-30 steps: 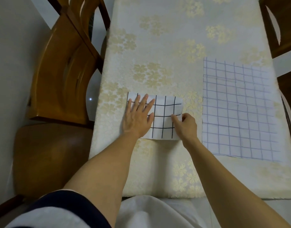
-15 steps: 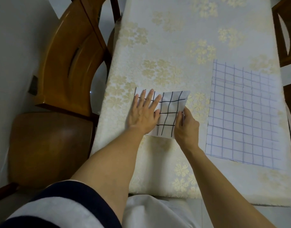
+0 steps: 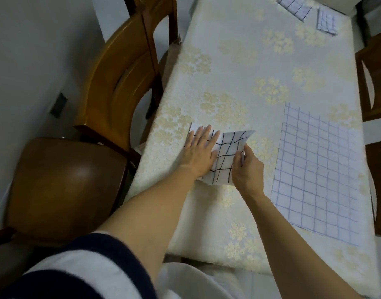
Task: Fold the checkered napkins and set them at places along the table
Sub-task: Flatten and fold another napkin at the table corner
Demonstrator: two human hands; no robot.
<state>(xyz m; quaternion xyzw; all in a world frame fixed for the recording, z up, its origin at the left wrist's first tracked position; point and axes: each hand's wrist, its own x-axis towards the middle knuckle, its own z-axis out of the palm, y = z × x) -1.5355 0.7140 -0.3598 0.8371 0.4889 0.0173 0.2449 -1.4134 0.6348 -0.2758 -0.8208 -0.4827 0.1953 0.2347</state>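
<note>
My left hand (image 3: 199,155) flat, fingers spread wide, pressing left half of black-checked napkin (image 3: 227,156) on the tablecloth (image 3: 228,72) near table's left edge. Right hand (image 3: 246,169) pinches napkin's right edge, lifting it w/ thumb + fingers. Unfolded blue-checked napkin (image 3: 316,169) lies flat to the right. 2 folded napkins (image 3: 326,19) at far end. Wooden chair (image 3: 81,137) left.

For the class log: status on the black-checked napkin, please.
Left hand flat on black-checked napkin. Right hand pinching its right edge, lifting. Blue-checked napkin unfolded alongside.
</note>
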